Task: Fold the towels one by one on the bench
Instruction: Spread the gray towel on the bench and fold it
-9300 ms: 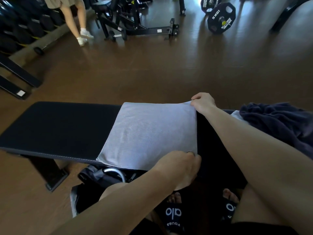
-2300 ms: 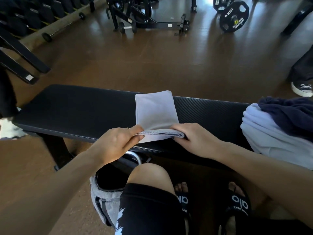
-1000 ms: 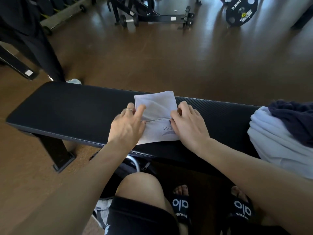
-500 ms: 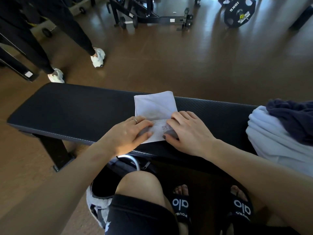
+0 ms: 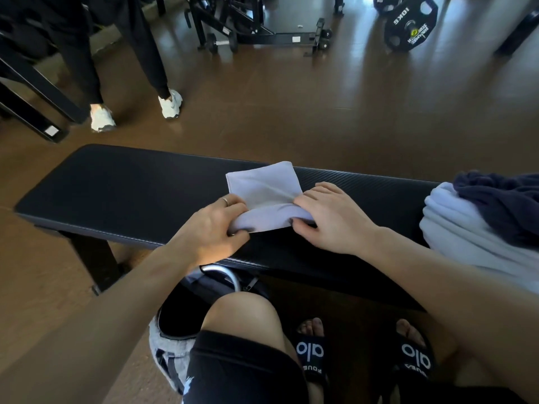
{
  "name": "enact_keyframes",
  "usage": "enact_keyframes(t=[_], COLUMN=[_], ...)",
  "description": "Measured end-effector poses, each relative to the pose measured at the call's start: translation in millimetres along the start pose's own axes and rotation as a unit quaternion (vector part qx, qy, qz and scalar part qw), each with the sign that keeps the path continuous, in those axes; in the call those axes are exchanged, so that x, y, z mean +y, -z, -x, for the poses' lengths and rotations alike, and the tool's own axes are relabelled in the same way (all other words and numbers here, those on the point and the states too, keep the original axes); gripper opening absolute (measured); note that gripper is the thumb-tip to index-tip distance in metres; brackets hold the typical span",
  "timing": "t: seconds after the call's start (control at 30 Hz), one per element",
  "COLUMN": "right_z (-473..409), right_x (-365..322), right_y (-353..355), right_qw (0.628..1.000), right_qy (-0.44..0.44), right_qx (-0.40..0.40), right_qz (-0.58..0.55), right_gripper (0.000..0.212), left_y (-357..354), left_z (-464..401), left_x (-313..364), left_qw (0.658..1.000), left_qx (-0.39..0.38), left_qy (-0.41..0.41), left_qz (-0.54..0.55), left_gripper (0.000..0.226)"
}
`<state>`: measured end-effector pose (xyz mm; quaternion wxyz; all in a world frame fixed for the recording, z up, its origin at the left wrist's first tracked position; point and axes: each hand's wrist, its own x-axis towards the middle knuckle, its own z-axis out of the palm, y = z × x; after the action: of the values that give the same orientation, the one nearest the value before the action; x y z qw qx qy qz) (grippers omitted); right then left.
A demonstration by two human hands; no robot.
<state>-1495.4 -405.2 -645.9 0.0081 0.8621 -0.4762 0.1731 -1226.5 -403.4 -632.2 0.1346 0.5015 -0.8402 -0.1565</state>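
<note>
A small pale lilac towel [image 5: 264, 186], folded several times, lies in the middle of the black padded bench [image 5: 122, 185]. Its near part is rolled up off the pad. My left hand [image 5: 211, 228] pinches the left end of that rolled edge, and my right hand [image 5: 329, 218] grips its right end. At the bench's right end sits a heap of unfolded towels: a white towel [image 5: 469, 237] with a dark navy towel [image 5: 504, 205] on top.
A person in black trousers and white shoes [image 5: 170, 103] stands on the brown floor beyond the bench's left end. A grey bag [image 5: 172, 345] lies under the bench by my knee. Black gym frames [image 5: 262, 30] and a 10 kg plate [image 5: 411, 23] are farther back.
Half a second ago both hands lay flat on the towel's near half. Now they have closed on its near edge and lifted it into a roll. The person on the left has stepped rightward.
</note>
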Motion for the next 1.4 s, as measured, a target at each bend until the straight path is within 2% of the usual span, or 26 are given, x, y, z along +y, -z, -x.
enact_keyframes(t=[0.1, 0.2, 0.37, 0.53, 0.67, 0.73, 0.77, 0.8, 0.87, 0.93, 0.97, 1.03, 1.13, 1.17, 1.23, 1.3, 1.4], right_z=[-2, -5, -19, -36, -40, -40, -40, -40, -39, -39, -38, -34, -26, -24, -24, -26, -31], right_x=[0, 2, 3, 4, 1, -2, -3, -3, -4, -6, -7, -11, -14, -13, -9, -4, -3], right_y=[7, 10, -3, -17, -20, -16, -15, -15, -19, -19, -17, -14, -10, -10, -10, -11, -10], right_qw=[0.992, 0.968, 0.939, 0.927, 0.952, 0.970, 0.979, 0.987, 0.990, 0.987, 0.986, 0.988, 0.995, 0.995, 0.995, 0.996, 0.998], right_qy=[-0.058, -0.123, -0.209, -0.272, -0.264, -0.228, -0.194, -0.149, -0.059, 0.013, 0.032, 0.054, 0.059, 0.052, 0.037, 0.028, 0.027], right_qx=[-0.007, -0.013, -0.005, -0.023, -0.034, -0.009, 0.023, 0.057, 0.109, 0.121, 0.118, 0.098, 0.033, 0.005, -0.034, -0.043, -0.034], right_qz=[-0.111, -0.219, -0.274, -0.255, -0.154, -0.089, -0.055, -0.016, 0.061, 0.106, 0.113, 0.108, 0.079, 0.079, 0.083, 0.078, 0.055], right_gripper=[0.027, 0.021, 0.029, 0.037, 0.031, 0.025, 0.021, 0.017, 0.011, 0.003, 0.007, 0.019, 0.021, 0.024, 0.033, 0.037, 0.037], left_y=[7, 4, -8, -19, -18, -18, -19, -20, -24, -23, -22, -19, -15, -13, -13, -14, -14], left_z=[-1, 2, 3, -6, -18, -17, -16, -16, -19, -24, -26, -26, -22, -20, -18, -19, -24], left_x=[3, 4, 3, 2, 5, 8, 8, 7, 6, 6, 7, 8, 7, 7, 7, 9, 18], left_qw=[0.989, 0.971, 0.948, 0.936, 0.944, 0.952, 0.960, 0.967, 0.958, 0.951, 0.953, 0.960, 0.972, 0.976, 0.978, 0.979, 0.982], left_qx=[0.013, 0.038, 0.086, 0.072, 0.057, 0.076, 0.113, 0.157, 0.205, 0.165, 0.132, 0.092, 0.077, 0.068, 0.032, 0.004, -0.011], left_qy=[0.068, 0.139, 0.204, 0.277, 0.309, 0.295, 0.256, 0.187, 0.029, -0.087, -0.113, -0.124, -0.120, -0.109, -0.091, -0.062, 0.002], left_qz=[0.127, 0.189, 0.228, 0.203, 0.103, 0.039, -0.009, -0.073, -0.197, -0.248, -0.249, -0.235, -0.189, -0.175, -0.183, -0.196, -0.187], left_gripper=[0.011, 0.013, 0.012, 0.026, 0.035, 0.036, 0.035, 0.034, 0.035, 0.048, 0.055, 0.060, 0.031, 0.032, 0.049, 0.061, 0.062])
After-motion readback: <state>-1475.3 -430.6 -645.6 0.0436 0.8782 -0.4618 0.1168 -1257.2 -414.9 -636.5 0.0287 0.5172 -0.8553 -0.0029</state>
